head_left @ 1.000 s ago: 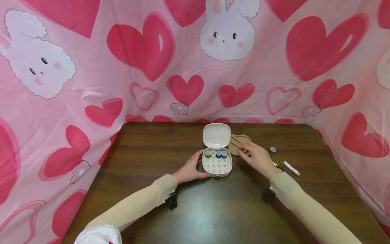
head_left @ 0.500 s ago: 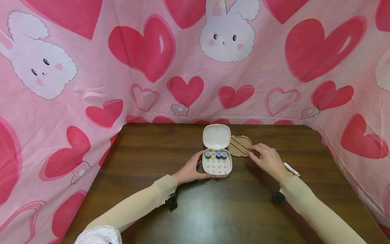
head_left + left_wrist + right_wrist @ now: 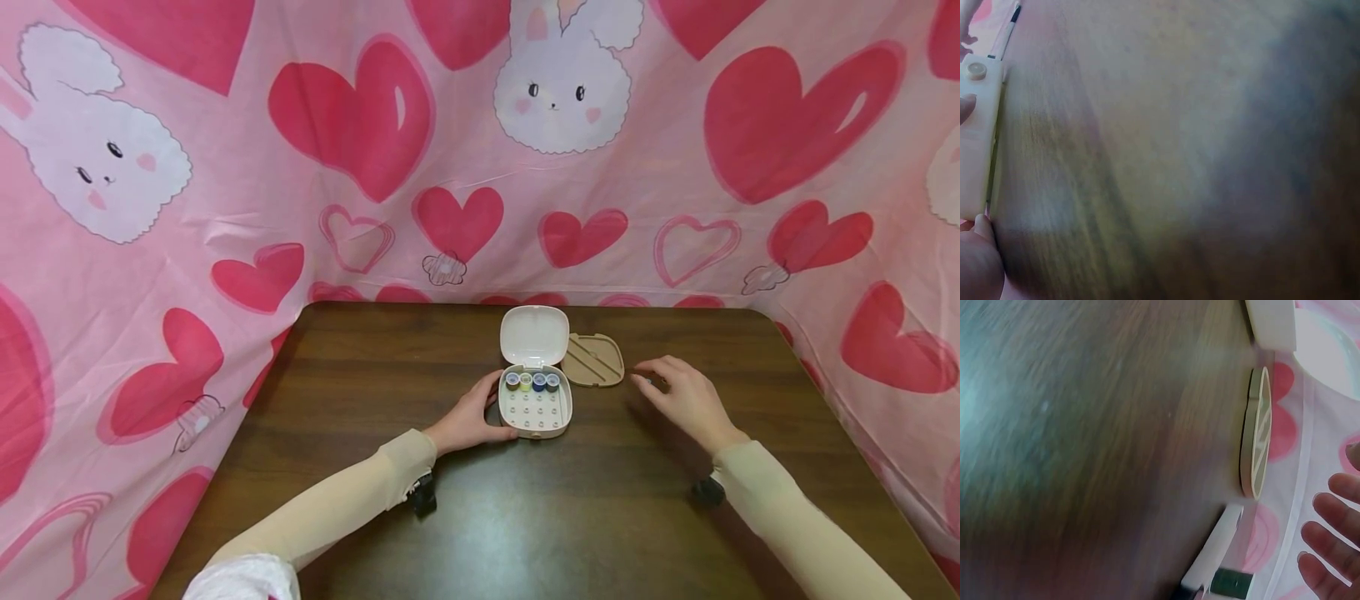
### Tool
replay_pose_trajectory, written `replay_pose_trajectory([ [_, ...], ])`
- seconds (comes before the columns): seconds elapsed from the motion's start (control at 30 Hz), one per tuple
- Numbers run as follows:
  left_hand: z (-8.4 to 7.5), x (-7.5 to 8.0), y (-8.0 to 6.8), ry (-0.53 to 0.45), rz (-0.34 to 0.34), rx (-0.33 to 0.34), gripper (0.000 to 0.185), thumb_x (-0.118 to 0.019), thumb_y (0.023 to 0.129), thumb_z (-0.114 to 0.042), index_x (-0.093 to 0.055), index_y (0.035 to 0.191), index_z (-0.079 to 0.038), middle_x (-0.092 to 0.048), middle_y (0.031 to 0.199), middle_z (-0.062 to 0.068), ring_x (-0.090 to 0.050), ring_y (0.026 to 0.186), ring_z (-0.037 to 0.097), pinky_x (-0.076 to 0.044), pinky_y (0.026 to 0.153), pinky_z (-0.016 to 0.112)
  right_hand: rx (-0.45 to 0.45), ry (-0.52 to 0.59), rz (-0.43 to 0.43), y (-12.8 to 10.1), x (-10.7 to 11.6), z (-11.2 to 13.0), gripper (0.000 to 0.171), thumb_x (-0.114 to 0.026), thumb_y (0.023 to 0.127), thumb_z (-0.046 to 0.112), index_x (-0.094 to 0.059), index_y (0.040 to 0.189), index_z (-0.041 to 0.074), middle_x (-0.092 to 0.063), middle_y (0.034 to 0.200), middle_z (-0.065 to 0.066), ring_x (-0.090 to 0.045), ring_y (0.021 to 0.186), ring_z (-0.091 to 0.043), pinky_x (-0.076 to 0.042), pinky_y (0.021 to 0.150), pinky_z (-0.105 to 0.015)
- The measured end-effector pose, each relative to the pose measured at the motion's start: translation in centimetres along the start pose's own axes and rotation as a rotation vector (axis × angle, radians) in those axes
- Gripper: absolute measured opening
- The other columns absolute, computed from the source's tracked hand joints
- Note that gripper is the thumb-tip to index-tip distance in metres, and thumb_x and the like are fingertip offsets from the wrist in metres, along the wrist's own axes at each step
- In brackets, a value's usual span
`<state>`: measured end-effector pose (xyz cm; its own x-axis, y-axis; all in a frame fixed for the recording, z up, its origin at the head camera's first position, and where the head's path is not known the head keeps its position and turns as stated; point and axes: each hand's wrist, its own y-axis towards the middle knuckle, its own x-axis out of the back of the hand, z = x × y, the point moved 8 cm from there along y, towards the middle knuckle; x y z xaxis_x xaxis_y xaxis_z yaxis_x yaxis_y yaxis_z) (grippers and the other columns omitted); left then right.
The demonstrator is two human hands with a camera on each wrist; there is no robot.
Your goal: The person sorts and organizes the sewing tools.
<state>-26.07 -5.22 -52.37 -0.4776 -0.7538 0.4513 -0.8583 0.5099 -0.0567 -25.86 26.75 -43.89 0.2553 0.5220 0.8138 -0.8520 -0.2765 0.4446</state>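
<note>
Left hand (image 3: 471,414) cupped the open sewing box (image 3: 535,400) at table centre. Right hand (image 3: 686,398), fingers relaxed and holding nothing, hovered right of the tan insert (image 3: 593,359). Risk: reaching blind, it might knock the small items beneath it.

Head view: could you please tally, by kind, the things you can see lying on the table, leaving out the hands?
Sewing case, open: 1
Thread spools in the case: 4
Tan insert beside the case: 1
Total: 6
The right hand may cover more.
</note>
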Motion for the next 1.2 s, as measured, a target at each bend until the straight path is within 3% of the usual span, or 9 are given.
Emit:
replay_pose_trajectory([
  [0.23,0.0,0.0,0.0,0.000,-0.001,0.007,0.109,-0.092,0.080,-0.022,-0.023,0.163,-0.011,-0.032,0.164,0.009,-0.037,0.150,0.018,-0.035,0.122,0.030,-0.002,-0.026,-0.026,-0.5,1.2,-1.1,0.018,-0.081,0.090,0.015,-0.078,0.108,0.010,-0.073,0.100,-0.006,-0.069,0.084,-0.029,-0.057,0.072,-0.055],
  [0.53,-0.1,0.0,0.0,-0.007,-0.004,-0.002,0.109,-0.092,0.081,-0.023,-0.022,0.163,-0.008,-0.032,0.164,0.012,-0.038,0.150,0.021,-0.035,0.122,0.034,-0.059,-0.052,0.008,-1.4,1.6,-3.1,0.020,-0.078,0.093,0.017,-0.076,0.111,0.008,-0.073,0.102,-0.010,-0.069,0.092,-0.033,-0.056,0.077,-0.059],
  [0.93,-0.1,0.1,0.0,-0.014,0.001,-0.001,0.109,-0.092,0.081,-0.023,-0.022,0.163,-0.010,-0.031,0.164,0.010,-0.037,0.150,0.020,-0.034,0.122,0.032,-0.091,-0.054,-0.036,-2.0,2.8,-5.6,0.022,-0.079,0.091,0.012,-0.075,0.111,0.005,-0.072,0.103,-0.014,-0.067,0.091,-0.035,-0.056,0.075,-0.062],
  [1.2,-0.2,0.1,0.0,-0.010,0.000,-0.006,0.109,-0.092,0.081,-0.023,-0.022,0.163,-0.008,-0.031,0.165,0.012,-0.038,0.150,0.022,-0.035,0.122,0.033,-0.147,-0.031,0.047,-2.3,2.2,-7.4,0.033,-0.079,0.092,0.017,-0.070,0.119,0.001,-0.070,0.113,-0.022,-0.062,0.106,-0.044,-0.050,0.088,-0.067],
])
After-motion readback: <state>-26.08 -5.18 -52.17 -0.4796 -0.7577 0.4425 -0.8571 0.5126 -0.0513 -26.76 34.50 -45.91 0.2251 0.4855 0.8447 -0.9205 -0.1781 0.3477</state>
